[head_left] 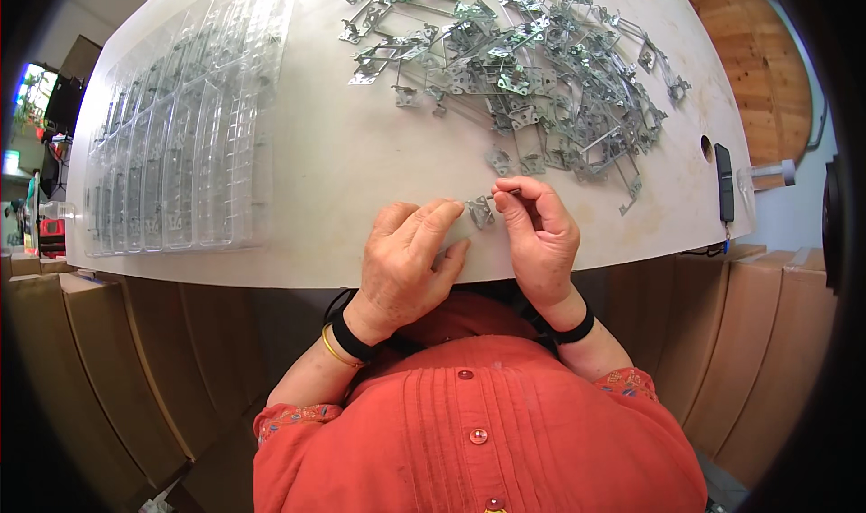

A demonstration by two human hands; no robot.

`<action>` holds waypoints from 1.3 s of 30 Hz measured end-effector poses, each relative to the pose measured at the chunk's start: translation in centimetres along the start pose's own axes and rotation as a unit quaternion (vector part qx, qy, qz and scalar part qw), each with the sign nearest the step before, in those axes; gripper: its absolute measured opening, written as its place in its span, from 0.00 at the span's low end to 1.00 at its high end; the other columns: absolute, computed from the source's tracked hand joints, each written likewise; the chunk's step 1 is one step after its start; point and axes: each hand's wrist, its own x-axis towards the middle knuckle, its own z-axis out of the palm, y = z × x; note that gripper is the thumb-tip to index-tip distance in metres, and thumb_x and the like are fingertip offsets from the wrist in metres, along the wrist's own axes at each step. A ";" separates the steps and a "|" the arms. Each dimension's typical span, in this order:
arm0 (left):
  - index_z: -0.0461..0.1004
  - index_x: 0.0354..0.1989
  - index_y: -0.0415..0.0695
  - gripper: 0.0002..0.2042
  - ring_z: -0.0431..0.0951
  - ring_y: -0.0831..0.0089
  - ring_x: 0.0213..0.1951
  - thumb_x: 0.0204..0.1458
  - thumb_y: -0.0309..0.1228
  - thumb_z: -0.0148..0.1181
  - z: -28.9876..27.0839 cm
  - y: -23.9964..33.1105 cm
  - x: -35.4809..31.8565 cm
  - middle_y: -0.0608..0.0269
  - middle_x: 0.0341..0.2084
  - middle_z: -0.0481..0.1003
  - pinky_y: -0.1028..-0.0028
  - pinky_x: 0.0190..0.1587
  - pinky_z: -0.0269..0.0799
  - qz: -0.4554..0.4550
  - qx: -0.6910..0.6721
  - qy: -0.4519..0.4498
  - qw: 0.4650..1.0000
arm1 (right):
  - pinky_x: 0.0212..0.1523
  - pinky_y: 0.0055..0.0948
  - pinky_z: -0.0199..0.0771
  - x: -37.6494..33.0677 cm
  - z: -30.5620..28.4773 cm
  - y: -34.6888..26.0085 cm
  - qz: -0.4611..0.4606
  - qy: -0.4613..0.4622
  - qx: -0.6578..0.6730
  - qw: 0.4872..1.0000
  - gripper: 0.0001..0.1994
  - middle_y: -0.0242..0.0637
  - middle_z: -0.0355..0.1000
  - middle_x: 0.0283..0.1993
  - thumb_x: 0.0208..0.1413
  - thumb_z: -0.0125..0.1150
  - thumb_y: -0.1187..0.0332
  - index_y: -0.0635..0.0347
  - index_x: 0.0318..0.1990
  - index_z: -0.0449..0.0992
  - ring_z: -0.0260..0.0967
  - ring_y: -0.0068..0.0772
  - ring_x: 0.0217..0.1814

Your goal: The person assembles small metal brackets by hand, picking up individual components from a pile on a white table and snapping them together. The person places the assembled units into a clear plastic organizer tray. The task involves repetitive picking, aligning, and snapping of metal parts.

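Observation:
Near the table's front edge, a small grey metal bracket (480, 212) sits between my two hands. My right hand (544, 233) is closed in a pinch, its thumb and index finger meeting at the bracket's upper right edge. My left hand (403, 258) is curved, with its index fingertip at the bracket's left side. The left thumb stays apart from the index finger, and nothing shows gripped between them. Just beyond my fingers lies a large tangled pile of metal brackets (519, 75) with thin rods.
Clear plastic compartment trays (194, 152) stand on the left of the white table (352, 166). A dark phone-like object (724, 184) lies at the right edge, beside a clear cylinder (767, 175). Cardboard boxes (99, 360) line both sides below the table.

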 end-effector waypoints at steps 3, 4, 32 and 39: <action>0.81 0.59 0.41 0.29 0.83 0.53 0.43 0.45 0.21 0.80 0.1 -0.1 -0.1 0.55 0.50 0.86 0.59 0.51 0.79 -0.002 -0.009 0.003 1.000 | 0.50 0.24 0.81 0.2 0.1 0.0 0.002 -0.008 -0.005 1.000 0.08 0.32 0.84 0.48 0.71 0.71 0.78 0.62 0.54 0.85 0.79 0.20 0.47; 0.81 0.59 0.41 0.29 0.83 0.53 0.43 0.45 0.21 0.80 0.0 -0.1 -0.1 0.55 0.51 0.86 0.59 0.51 0.79 -0.004 -0.011 0.003 1.000 | 0.50 0.24 0.81 0.2 0.1 -0.1 0.003 -0.010 -0.007 1.000 0.08 0.32 0.84 0.48 0.71 0.71 0.78 0.62 0.54 0.85 0.79 0.20 0.47; 0.80 0.59 0.40 0.28 0.82 0.57 0.40 0.45 0.21 0.80 -0.2 -0.3 -0.1 0.54 0.50 0.86 0.61 0.48 0.78 0.004 -0.026 0.001 1.000 | 0.46 0.24 0.80 0.3 0.1 -0.1 -0.022 -0.027 -0.054 0.998 0.07 0.33 0.83 0.45 0.68 0.74 0.78 0.62 0.50 0.84 0.78 0.21 0.44; 0.80 0.59 0.40 0.28 0.82 0.56 0.40 0.45 0.20 0.79 -0.1 -0.3 -0.1 0.54 0.51 0.86 0.61 0.48 0.78 0.004 -0.028 0.005 1.000 | 0.45 0.25 0.80 0.4 0.1 -0.2 -0.029 -0.035 -0.067 0.997 0.07 0.34 0.82 0.43 0.67 0.74 0.78 0.62 0.50 0.84 0.77 0.22 0.42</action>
